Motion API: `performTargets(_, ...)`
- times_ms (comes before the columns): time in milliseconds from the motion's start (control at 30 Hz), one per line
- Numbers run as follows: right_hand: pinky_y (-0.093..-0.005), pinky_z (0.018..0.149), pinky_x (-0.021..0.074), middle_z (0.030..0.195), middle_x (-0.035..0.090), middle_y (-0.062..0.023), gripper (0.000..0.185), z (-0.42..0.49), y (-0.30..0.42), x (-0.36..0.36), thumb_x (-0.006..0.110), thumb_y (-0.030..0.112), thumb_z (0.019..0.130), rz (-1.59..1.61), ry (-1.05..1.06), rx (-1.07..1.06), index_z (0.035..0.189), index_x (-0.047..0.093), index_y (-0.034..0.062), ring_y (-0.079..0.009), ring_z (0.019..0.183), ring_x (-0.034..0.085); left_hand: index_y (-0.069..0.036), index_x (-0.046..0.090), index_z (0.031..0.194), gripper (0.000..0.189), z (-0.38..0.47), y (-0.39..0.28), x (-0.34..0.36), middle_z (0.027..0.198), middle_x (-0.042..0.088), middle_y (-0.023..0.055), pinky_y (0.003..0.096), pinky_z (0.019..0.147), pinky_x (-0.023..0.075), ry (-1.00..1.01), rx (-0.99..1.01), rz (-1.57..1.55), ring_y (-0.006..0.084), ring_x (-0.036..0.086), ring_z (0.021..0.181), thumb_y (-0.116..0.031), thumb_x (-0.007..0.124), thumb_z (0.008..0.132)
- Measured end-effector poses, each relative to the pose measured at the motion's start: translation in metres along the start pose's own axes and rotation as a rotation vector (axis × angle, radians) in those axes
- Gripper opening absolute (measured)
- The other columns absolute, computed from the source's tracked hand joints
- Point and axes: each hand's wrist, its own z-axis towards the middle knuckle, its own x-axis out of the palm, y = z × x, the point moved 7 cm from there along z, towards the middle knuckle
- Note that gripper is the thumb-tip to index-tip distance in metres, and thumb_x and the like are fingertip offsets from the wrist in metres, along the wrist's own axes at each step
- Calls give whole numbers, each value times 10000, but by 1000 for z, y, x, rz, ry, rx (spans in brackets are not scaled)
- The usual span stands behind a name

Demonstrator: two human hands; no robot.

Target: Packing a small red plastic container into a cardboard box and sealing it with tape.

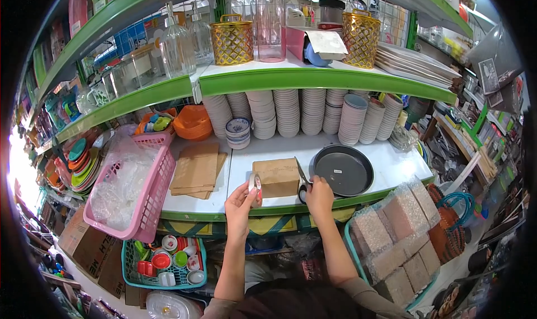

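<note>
My left hand grips a roll of tape upright above the shelf's front edge. In my right hand is a pair of scissors with black handles, the blades pointing away from me. Between the two hands lies a small brown cardboard box on the white shelf. Just beyond my right hand sits a round dark baking pan with a small white label inside. Flat brown cardboard pieces are stacked to the left of the box.
Stacks of white bowls line the back under a green-edged shelf. A pink basket with clear plastic wrap stands left. Bubble-wrapped boxes fill a teal basket at right. Below left, another teal basket holds small dishes.
</note>
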Motion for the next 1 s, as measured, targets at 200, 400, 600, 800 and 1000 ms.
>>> performTargets(200,-421,735,507,883,573,-187,197,-10,3,9,649,67,724,-69,8,-63,870,558,-28,-351,870,586,86,538,1168,348,-1,-4,2,898,649,97,226,665,480,3,-14,1,104,593,722,-54,635,865)
performTargets(400,-453,716,505,808,589,-219,290,-2,-5,19,658,65,727,-61,85,-94,924,490,-66,-388,767,607,89,537,1169,354,5,-4,-1,897,649,95,232,673,481,41,-17,8,107,595,739,-49,639,859)
performTargets(600,-357,644,499,805,652,-189,456,5,-33,16,688,82,770,390,124,64,1172,492,-4,-268,693,641,90,537,1184,399,7,-8,2,928,641,92,240,708,487,89,-7,40,114,596,777,-30,670,827)
performTargets(800,-290,602,474,750,603,-96,363,15,-47,-1,674,31,778,552,137,32,1119,551,8,-160,630,576,88,537,1187,423,9,-9,-6,990,635,102,254,743,499,80,-8,65,127,605,861,-30,689,810)
performTargets(1000,-244,612,445,763,562,-35,369,39,-19,-36,691,-21,695,562,203,-231,1051,610,34,-102,639,503,90,531,1193,435,12,-10,-7,1014,634,116,255,749,505,80,-21,76,133,609,884,-36,693,810)
